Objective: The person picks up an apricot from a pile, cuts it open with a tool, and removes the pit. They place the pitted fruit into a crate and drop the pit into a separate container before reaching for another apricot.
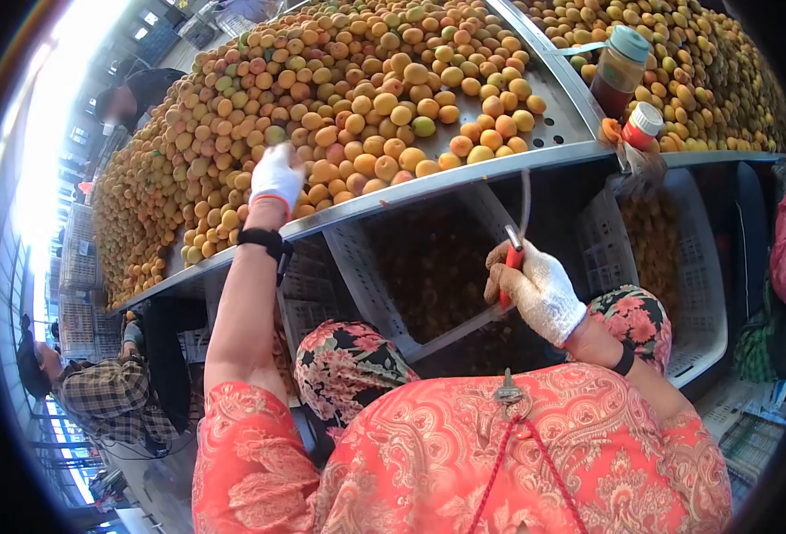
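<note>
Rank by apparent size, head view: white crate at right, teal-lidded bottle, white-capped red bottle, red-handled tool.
1. White crate
2. Teal-lidded bottle
3. White-capped red bottle and red-handled tool: unsure; the right hand partly covers the tool.

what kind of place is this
Probably a fruit sorting or processing workshop. A long metal table is heaped with apricot-like fruit, a pale slatted crate below its edge holds more, and another person in a checked shirt is nearby.
</note>
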A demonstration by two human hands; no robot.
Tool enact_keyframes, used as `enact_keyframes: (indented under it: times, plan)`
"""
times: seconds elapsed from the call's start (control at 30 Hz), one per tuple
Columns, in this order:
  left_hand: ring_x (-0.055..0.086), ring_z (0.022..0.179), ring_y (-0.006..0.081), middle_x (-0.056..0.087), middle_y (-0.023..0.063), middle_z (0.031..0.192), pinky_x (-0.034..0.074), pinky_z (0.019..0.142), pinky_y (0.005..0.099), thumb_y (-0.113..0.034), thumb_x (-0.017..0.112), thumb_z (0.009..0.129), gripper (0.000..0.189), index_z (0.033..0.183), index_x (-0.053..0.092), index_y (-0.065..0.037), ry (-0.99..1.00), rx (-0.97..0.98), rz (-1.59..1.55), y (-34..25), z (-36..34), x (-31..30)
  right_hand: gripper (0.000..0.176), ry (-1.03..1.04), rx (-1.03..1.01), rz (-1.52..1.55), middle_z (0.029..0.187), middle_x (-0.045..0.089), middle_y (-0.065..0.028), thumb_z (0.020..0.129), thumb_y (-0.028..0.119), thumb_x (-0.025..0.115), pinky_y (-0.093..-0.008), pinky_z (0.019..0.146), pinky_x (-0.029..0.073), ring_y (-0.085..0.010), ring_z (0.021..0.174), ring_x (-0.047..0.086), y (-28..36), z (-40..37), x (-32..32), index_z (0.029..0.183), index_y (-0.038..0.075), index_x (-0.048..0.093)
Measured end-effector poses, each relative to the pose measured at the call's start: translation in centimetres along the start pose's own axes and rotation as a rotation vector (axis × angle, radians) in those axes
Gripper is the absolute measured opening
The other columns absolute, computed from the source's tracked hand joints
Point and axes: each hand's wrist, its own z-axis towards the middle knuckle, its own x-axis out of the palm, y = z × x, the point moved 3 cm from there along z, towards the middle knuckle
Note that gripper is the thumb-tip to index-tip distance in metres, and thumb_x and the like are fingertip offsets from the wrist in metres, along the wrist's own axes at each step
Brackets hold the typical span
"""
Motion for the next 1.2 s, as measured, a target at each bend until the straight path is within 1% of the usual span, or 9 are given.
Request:
enact_keyframes:
  times: [0.03,0.07,0.1,0.23,0.3,0.37,0.43,0.7,1.2]
  plan:
    - [0.066,0.097,0.0268,0.067,0.0109,0.11,0.055,0.083,0.0399,-0.023,0.067,0.09,0.033,0.119,0.062,-0.008,-0.059,0.003,-0.234,0.0,-0.8,-1.5,0.019,-0.022,-0.045,0.022,0.079,0.067,-0.008,0.093,0.018,0.058,-0.0317,0.068,0.051,-0.0192,0.071,0.065,0.6,-0.3,0.4,0.105,0.003,0.056]
    - [0.058,0.067,0.0117,0.062,0.0012,0.087,0.048,0.06,0.0263,-0.012,0.063,0.093,0.023,0.115,0.061,-0.005,0.049,-0.243,-0.924,-2.2,-2.8,-3.5,0.016,-0.041,-0.091,0.042,0.076,0.064,-0.0075,0.093,0.016,0.056,-0.0322,0.065,0.049,-0.0182,0.067,0.061,1.3,-0.5,0.7,0.103,0.003,0.056]
    - [0.054,0.065,0.0064,0.058,-0.0013,0.086,0.044,0.057,0.022,-0.007,0.064,0.092,0.022,0.114,0.06,-0.004,0.029,-0.153,-1.272,-6.8,-4.1,-4.8,0.016,-0.06,-0.16,-0.058,0.076,0.064,-0.0075,0.093,0.016,0.056,-0.0322,0.065,0.049,-0.0182,0.067,0.061,1.8,0.3,-1.8,0.103,0.003,0.056]
    - [0.057,0.071,0.0143,0.061,0.0063,0.094,0.05,0.066,0.0304,-0.007,0.064,0.09,0.042,0.129,0.051,0.003,0.298,0.006,-1.863,-11.9,-12.9,-8.6,0.017,-0.079,-0.219,-0.065,0.075,0.058,-0.0099,0.093,0.016,0.054,-0.0334,0.068,0.047,-0.0192,0.071,0.06,2.9,-1.8,1.0,0.105,0.004,0.055]
    - [0.06,0.077,0.0187,0.063,0.0134,0.108,0.053,0.072,0.0341,-0.005,0.062,0.086,0.047,0.131,0.051,0.003,0.337,-0.02,-1.908,-14.5,-16.4,-9.7,0.017,-0.047,-0.373,-0.01,0.074,0.057,-0.0087,0.096,0.019,0.056,-0.0324,0.066,0.047,-0.0183,0.068,0.058,2.9,-2.3,2.3,0.105,0.004,0.055]
    - [0.064,0.082,0.0228,0.062,0.0179,0.118,0.056,0.077,0.0372,-0.004,0.061,0.084,0.05,0.133,0.049,0.003,0.369,0.004,-2.01,-16.1,-19.4,-10.5,0.017,0.004,-0.228,-0.022,0.073,0.058,-0.0078,0.099,0.021,0.056,-0.0317,0.062,0.046,-0.0172,0.065,0.056,5.3,-4.6,3.1,0.102,0.004,0.054]
    - [0.067,0.09,0.025,0.062,0.0157,0.115,0.057,0.083,0.0403,-0.007,0.061,0.085,0.047,0.13,0.051,0.003,0.378,0.053,-1.968,-16.9,-21.4,-11.3,0.017,0.113,-0.253,-0.09,0.072,0.057,-0.0077,0.1,0.02,0.056,-0.0316,0.059,0.045,-0.0153,0.064,0.055,6.2,-5.6,3.8,0.098,0.004,0.052]
    - [0.066,0.097,0.0213,0.062,0.009,0.112,0.054,0.087,0.0355,-0.007,0.068,0.084,0.047,0.128,0.053,-0.001,0.234,0.047,-2.045,-18.2,-25.0,-13.0,0.025,0.053,-0.44,-0.301,0.07,0.058,-0.0192,0.1,0.024,0.058,-0.04,0.06,0.046,-0.0324,0.064,0.06,7.9,-8.4,4.9,0.096,0.001,0.052]
    - [0.066,0.099,0.022,0.064,0.0116,0.114,0.056,0.088,0.0361,0.002,0.064,0.087,0.045,0.131,0.052,0.002,0.038,-0.04,-2.057,-18.9,-26.6,-13.7,0.025,-0.043,-0.492,-0.417,0.074,0.06,-0.0264,0.101,0.027,0.054,-0.0497,0.061,0.046,-0.0465,0.077,0.062,7.8,-9.4,6.5,0.098,0.002,0.05]
